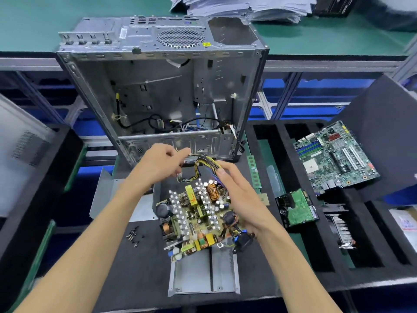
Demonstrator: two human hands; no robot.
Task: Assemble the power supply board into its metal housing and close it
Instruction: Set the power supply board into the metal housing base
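The power supply board (194, 220), crowded with coils, capacitors and heat sinks, is tilted above the dark mat. My right hand (237, 190) grips its right edge, fingers curled near the cable bundle (203, 164) of yellow and black wires. My left hand (161, 162) pinches that bundle's upper end. A grey metal housing piece (203, 279) lies flat just below the board. Another metal housing part (117, 199) lies to the left, partly under my left forearm. A black socket (242, 242) hangs on wires at the board's lower right.
An open computer case (162, 86) stands behind the board. Several small screws (133, 234) lie on the mat at left. Black foam trays at right hold a motherboard (334, 157), a hard drive (296, 207), a memory stick (253, 171) and a heat sink (340, 231). Stacked papers (243, 5) sit far back.
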